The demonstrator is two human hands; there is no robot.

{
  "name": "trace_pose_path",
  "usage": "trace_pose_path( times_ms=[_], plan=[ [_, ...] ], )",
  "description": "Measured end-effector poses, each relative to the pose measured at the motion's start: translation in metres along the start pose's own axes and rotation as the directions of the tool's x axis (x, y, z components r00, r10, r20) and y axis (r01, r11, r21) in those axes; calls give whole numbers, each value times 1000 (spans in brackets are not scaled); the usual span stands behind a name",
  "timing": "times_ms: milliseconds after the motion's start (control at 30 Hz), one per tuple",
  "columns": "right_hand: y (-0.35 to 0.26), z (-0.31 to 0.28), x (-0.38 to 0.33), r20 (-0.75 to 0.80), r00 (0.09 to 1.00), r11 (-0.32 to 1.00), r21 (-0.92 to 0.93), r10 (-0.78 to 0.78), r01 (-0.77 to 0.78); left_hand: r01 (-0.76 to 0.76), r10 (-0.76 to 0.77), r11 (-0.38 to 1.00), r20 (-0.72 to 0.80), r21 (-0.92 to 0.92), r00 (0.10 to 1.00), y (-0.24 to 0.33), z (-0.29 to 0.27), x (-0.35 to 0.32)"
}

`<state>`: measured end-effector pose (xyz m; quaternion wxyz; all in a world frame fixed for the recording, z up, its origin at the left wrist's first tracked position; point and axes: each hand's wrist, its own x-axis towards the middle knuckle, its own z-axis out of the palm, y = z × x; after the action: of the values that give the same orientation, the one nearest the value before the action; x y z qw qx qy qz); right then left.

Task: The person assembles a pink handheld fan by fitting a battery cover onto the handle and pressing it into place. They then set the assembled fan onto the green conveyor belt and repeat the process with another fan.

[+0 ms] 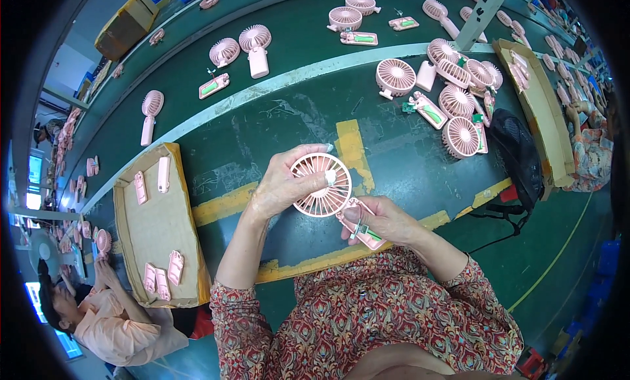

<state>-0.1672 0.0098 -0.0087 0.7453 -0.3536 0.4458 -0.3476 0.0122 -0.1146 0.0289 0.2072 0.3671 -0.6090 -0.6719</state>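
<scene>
Head view: my left hand [279,186] grips the pink fan head [321,184] above the green belt [262,137], right hand [387,219] pinches its open handle half [363,230]; mid-assembly, closing the handle likely needs a matching shell.

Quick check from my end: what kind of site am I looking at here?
Most likely a factory assembly line for small handheld fans. The left hand holds a pink fan head, the right hand its open handle; more pink fans crowd the long green belt, with handle shells in a cardboard tray.

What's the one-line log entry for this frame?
left hand: grips pink fan head | right hand: holds open fan handle | cardboard tray: handle shells
</scene>
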Motion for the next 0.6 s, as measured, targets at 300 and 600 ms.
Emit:
trace_pose_path(
  times_ms=[300,600],
  plan=[
    [-2,3,5,-69,994,991,-115,-82,74,-243,315,873,-107,423,943,-5,1,3],
    [22,-12,36,-161,986,998,48,35,-27,-131,218,873,-135,470,966,-36,58,-33]
  ],
)
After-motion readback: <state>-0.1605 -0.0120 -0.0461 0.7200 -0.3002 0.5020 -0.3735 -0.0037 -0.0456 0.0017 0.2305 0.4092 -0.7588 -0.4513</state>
